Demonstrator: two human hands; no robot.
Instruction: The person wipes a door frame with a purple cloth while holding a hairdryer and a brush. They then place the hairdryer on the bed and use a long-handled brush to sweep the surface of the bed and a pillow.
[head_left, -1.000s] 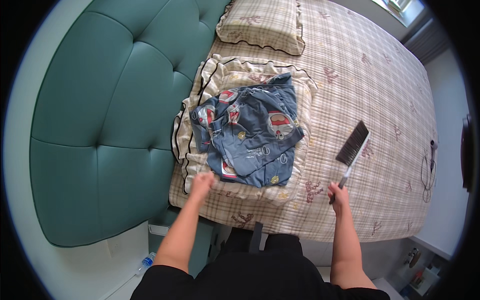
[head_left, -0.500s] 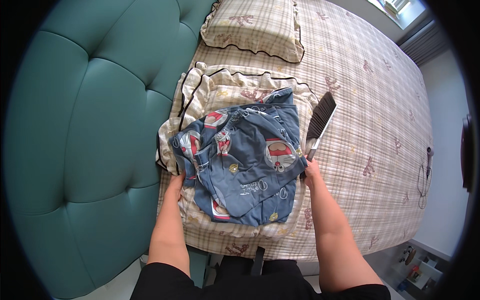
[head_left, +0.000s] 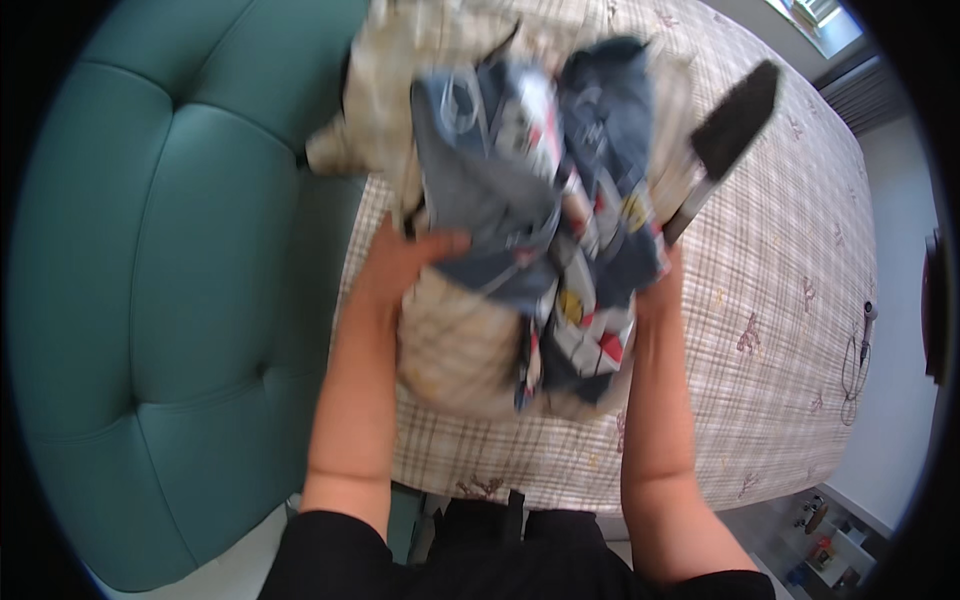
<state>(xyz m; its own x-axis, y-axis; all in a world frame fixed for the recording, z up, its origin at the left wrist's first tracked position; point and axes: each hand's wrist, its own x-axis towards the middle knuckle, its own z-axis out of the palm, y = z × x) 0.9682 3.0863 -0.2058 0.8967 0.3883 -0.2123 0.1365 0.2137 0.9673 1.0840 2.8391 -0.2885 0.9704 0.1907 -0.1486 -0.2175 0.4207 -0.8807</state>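
Note:
A plaid pillow [head_left: 455,345] with a ruffled edge is lifted off the bed between my hands, blurred by motion. On top of it bunches a blue printed cloth garment [head_left: 495,215], now crumpled and folded over. My left hand [head_left: 400,265] grips the pillow's left side, its thumb lying across the blue cloth and its fingers hidden behind. On the other side, my right hand [head_left: 657,285] is closed around the handle of a bed brush [head_left: 738,115], pressed against the bundle's right side. The brush's dark bristles point up and away to the right.
A padded green headboard [head_left: 225,240] stands along the left. The plaid bed sheet [head_left: 745,370] spreads to the right. A hair dryer [head_left: 869,312] with a looped cord lies near its far right edge. Shelves [head_left: 845,555] with small items are at lower right.
Pillow and garment have been raised from the bed and moved away from me, and the garment has crumpled. Both hands went up with them; the brush rose to the right.

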